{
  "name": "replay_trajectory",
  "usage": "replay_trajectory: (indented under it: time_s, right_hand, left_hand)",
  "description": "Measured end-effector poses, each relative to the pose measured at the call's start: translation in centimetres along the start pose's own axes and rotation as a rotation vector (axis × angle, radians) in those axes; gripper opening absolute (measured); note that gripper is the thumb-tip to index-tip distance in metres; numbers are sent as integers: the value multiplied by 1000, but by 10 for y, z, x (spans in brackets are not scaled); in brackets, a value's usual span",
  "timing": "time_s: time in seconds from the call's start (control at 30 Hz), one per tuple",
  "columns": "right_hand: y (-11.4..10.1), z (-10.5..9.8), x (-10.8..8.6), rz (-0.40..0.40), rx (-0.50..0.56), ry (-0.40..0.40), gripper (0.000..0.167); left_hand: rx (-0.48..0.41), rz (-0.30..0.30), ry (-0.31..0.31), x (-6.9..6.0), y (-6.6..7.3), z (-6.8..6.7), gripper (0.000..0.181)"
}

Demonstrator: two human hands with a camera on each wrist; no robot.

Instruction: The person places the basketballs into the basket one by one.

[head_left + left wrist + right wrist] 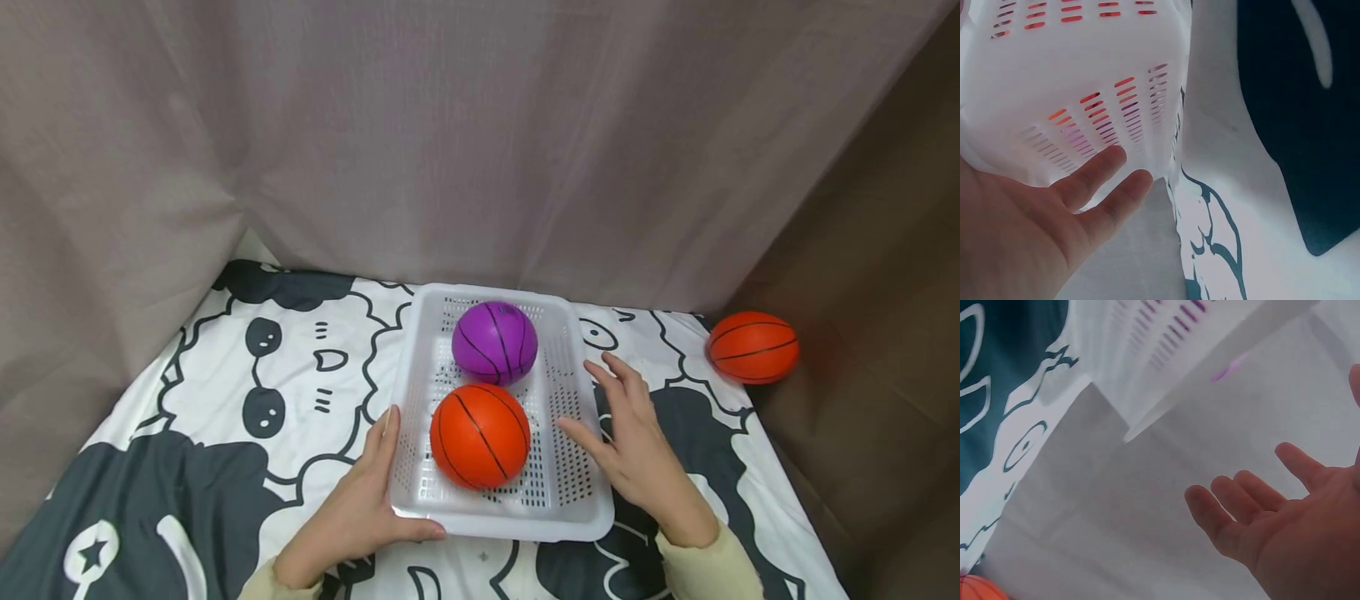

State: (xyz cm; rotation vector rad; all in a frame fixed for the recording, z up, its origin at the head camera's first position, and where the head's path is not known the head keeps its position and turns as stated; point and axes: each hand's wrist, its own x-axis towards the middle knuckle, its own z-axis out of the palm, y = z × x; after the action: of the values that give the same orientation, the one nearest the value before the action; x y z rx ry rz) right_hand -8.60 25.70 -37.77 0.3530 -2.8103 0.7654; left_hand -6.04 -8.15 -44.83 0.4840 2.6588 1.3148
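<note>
A white plastic basket [558,521] with slotted walls sits on the patterned sheet. Inside it are a purple ball [495,342] and, nearer the front, an orange ball [480,437], both marked like basketballs. My left hand [360,504] is around the basket's front left corner, thumb along the front rim and fingers beside the left wall. In the left wrist view, two straight fingers [1119,197] lie against or close to the slotted wall. Spread beside the right rim, my right hand [637,442] holds nothing; the right wrist view shows its fingers apart from the basket [1147,369].
Another orange ball [753,347] rests at the sheet's far right edge, by the brown curtain [862,333]. A grey-brown curtain [420,150] hangs directly behind the basket. The black-and-white cartoon sheet [202,367] spreads out on both sides.
</note>
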Motion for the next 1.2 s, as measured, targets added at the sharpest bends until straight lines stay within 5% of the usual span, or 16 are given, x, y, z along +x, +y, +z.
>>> replay_trajectory:
  time_s: [0.23, 0.43, 0.73, 0.97, 1.2]
  right_hand:
    - [18, -9, -8, 67, 4, 61, 84]
    - [50, -27, -10, 106, 20, 268, 91]
    - [143, -57, -5, 507, 20, 484, 99]
    - [209, -67, 3, 660, -14, 424, 108]
    - [232, -74, 21, 621, -113, 295, 114]
  left_hand:
    - [13, -1, 2, 0, 0, 0, 146]
    - [14, 2, 5, 1, 0, 0, 146]
    - [4, -30, -17, 1, 1, 0, 147]
    - [-1, -23, -14, 2, 0, -1, 147]
    - [-12, -14, -5, 2, 0, -1, 147]
